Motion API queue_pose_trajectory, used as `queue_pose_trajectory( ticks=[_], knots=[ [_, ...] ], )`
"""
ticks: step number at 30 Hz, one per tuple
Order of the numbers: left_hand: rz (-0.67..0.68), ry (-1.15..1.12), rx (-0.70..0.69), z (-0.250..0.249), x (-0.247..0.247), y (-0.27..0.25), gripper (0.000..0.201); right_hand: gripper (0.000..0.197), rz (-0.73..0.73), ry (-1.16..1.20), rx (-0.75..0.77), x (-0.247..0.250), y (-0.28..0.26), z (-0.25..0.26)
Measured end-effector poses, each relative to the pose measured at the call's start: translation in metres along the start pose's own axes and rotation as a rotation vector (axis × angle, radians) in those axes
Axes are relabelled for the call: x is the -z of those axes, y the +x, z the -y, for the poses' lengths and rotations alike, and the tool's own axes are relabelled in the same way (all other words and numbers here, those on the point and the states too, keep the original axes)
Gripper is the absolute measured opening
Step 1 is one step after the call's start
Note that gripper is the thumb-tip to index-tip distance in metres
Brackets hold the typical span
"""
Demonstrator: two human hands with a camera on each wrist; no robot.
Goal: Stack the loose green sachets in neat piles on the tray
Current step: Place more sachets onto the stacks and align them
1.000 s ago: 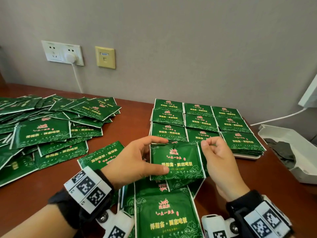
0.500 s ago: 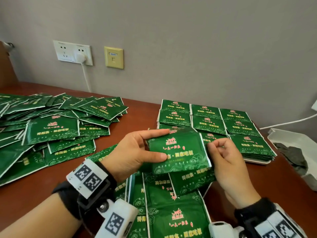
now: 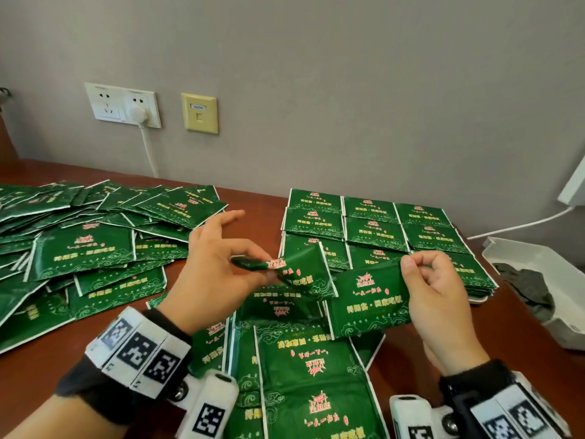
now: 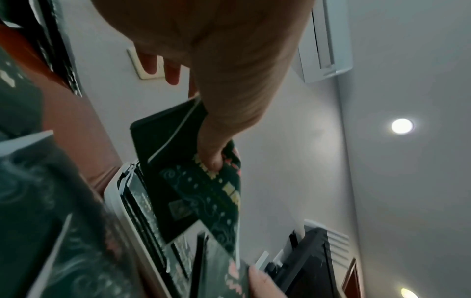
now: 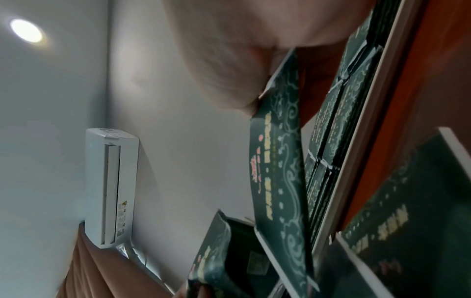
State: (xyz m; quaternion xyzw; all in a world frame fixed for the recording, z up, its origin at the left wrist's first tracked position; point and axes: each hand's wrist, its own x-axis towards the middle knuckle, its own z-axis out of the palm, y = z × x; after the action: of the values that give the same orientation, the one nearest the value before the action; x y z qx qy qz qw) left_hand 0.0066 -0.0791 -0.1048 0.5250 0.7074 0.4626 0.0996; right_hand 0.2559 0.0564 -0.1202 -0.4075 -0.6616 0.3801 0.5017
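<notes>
1. Over the middle of a reddish-brown worktop (image 3: 247, 217), two hands sort green sachets: the left hand (image 3: 215, 274) pinches one twisted sachet (image 3: 300, 267) between thumb and forefinger, its other fingers spread loose above.

2. Just beside it, the right hand (image 3: 437, 299) pinches the top corner of a second sachet (image 3: 367, 299), held face-up and nearly level, with the remaining fingers curled in.

3. Behind both hands, a white tray (image 3: 478, 300) carries the finished work: a grid of neat piles (image 3: 373, 229), three across, their edges squared and their printed faces all turned the same way. Only a sliver of the tray's rim shows at the near right corner.

4. Off to the left, a wide loose heap (image 3: 85, 245) of sachets sprawls across the worktop, overlapping at every angle. More lie unsorted (image 3: 304, 375) directly below the hands, some printed upside down to the viewer.

5. Judged from this spread, the job looks well short of finished: the tray holds a full layout of piles, yet the heap left to clear appears larger than what is stacked.

6. Both held sachets hang in the air, apart from the piles, so neither is placed yet.

7. At the far right, a white tub (image 3: 538, 280) holds something dark; wall sockets (image 3: 123, 106) sit behind the heap.
</notes>
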Motion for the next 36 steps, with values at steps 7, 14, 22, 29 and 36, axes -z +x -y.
queue_pose_trajectory(
  ticks=[7,14,22,29,36],
  knots=[
    [0.163,-0.826,0.404,-0.002,0.004,0.007,0.013,0.01,0.007,0.019,-0.022,0.002,0.003,0.0],
    [0.215,-0.787,0.629,0.006,-0.005,0.011,0.021,0.01,0.066,0.048,-0.09,-0.002,0.003,-0.008],
    [0.338,-0.58,0.606,-0.001,-0.007,0.005,0.061,0.007,0.232,0.012,-0.22,-0.008,0.002,-0.023],
    [0.145,-0.339,0.327,0.01,-0.017,0.006,0.036,0.013,0.312,0.04,-0.308,-0.008,0.002,-0.025],
    [0.227,-0.31,0.265,0.018,-0.011,0.007,0.033,0.016,0.251,0.043,-0.318,-0.001,0.009,-0.03]
  ],
)
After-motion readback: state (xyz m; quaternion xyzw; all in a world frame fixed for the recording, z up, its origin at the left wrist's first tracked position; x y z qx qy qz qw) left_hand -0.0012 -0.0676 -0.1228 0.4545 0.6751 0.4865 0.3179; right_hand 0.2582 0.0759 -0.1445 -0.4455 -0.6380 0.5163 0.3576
